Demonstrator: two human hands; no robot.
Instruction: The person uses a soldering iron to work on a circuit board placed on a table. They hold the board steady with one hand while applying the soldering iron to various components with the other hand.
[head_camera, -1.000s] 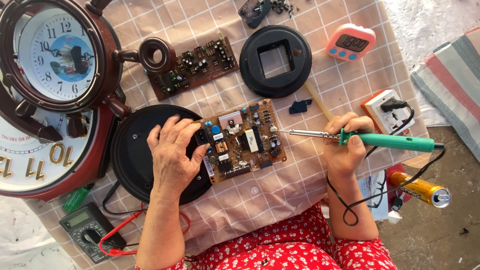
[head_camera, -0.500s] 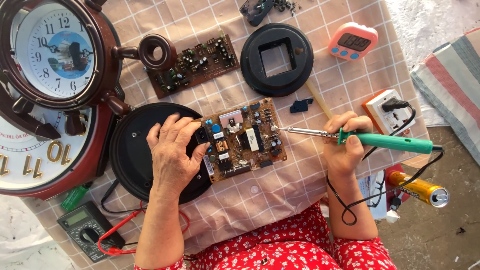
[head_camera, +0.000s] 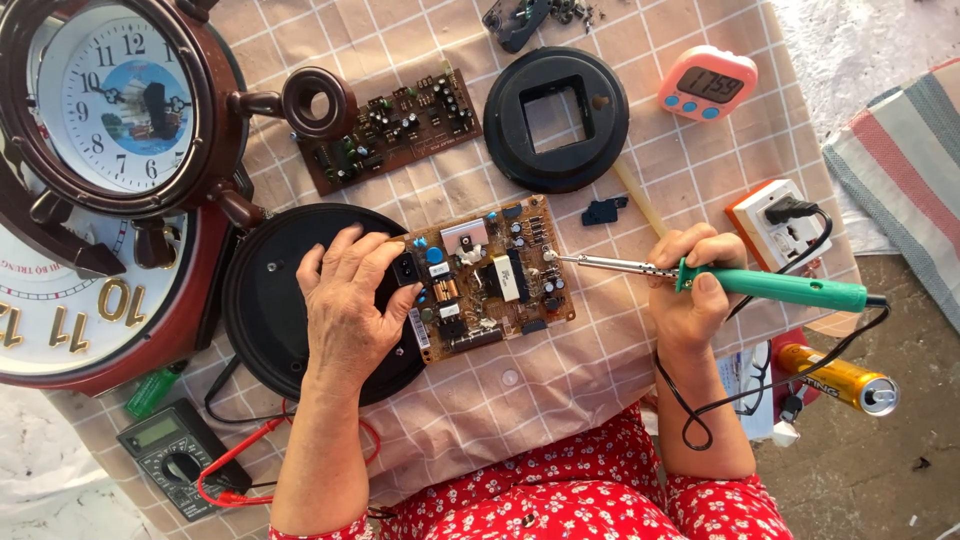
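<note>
I am looking down at the brown rectangular circuit board crowded with small components (head_camera: 490, 278), which is lying flat on the checked beige cloth (head_camera: 560, 380) near the middle of the table, its left end overlapping the round black plastic disc (head_camera: 300, 300). My left hand (head_camera: 350, 310) is pressing on that left end, fingers spread apart and lying flat across board and disc. My right hand (head_camera: 690, 290) is gripping the green-handled soldering iron (head_camera: 720, 280), fingers curled tight around the handle, its metal tip touching the board's right edge. Above, a second brown board (head_camera: 395, 125) and a black round frame with a square opening (head_camera: 556, 118) are lying well apart. A pink digital timer (head_camera: 706, 85) is sitting at the upper right, and a wooden ship's-wheel clock (head_camera: 110, 110) is filling the left.
</note>
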